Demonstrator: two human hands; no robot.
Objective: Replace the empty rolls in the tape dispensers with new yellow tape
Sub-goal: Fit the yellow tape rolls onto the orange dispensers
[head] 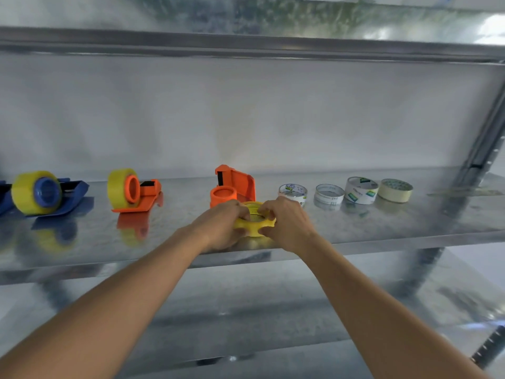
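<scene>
A yellow tape roll [255,224] lies flat on the metal shelf [382,228], gripped from both sides by my left hand [222,224] and my right hand [285,221]. Just behind it stands an orange dispenser [235,187] on its side, its round hub bare. Further left, a second orange dispenser [134,191] and a blue dispenser [43,194] each carry a yellow roll.
To the right of my hands sit three empty clear cores [293,192] [329,195] [361,190] and a pale beige tape roll [396,190]. A shelf upright [481,149] rises at the right. Another shelf [246,42] hangs above, and one lies below.
</scene>
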